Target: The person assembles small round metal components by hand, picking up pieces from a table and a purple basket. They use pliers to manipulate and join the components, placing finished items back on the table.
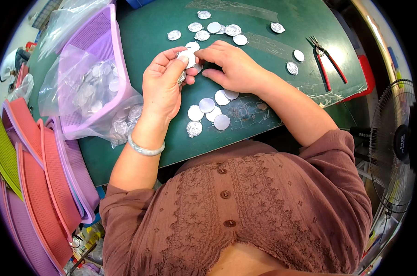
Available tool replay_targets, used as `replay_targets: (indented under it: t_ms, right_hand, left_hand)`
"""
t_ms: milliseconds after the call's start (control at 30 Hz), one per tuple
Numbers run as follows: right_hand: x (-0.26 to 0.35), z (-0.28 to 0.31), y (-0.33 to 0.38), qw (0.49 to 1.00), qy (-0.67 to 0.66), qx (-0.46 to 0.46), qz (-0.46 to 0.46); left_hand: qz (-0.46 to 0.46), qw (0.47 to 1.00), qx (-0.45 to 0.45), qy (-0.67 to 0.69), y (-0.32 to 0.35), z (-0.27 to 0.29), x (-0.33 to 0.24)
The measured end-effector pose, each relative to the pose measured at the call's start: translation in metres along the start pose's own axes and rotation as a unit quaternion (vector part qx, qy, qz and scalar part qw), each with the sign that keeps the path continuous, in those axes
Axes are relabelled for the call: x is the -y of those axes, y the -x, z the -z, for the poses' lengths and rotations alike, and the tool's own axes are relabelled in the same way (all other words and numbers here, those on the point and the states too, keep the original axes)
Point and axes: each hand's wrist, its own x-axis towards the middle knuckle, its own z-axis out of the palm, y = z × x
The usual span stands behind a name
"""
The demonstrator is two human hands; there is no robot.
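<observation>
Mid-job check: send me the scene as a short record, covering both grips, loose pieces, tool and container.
Left grip: thumb and fingers pinching a round silver disc
Right grip: fingertips close beside that disc; contact unclear
Loose discs: spread on the green table, some plain side up, some patterned
Tool: red-handled pliers, toward the right
Container: purple basket at left, clear plastic bag of discs draped across it
</observation>
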Motion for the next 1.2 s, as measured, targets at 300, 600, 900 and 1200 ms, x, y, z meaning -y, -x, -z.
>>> replay_targets:
  t_ms: [300,600,900,1200]
  right_hand:
    - [-0.005,-0.012,-0.004,0.998,0.028,-0.034,0.047]
    - [-0.006,-0.013,-0.004,0.998,0.051,-0.024,0.037]
    - [-0.008,-0.015,-0.003,0.996,0.048,-0.047,0.051]
    - [-0.010,-0.011,-0.001,0.997,0.046,-0.039,0.043]
  left_hand:
    - [0.027,0.999,-0.008,0.019,0.005,-0.004,-0.003]
    - [-0.012,1.000,0.004,-0.009,0.011,-0.009,-0.002]
    - [-0.055,0.997,0.012,-0.052,0.013,-0.012,-0.001]
    - [-0.040,0.998,0.015,-0.042,0.013,-0.011,0.000]
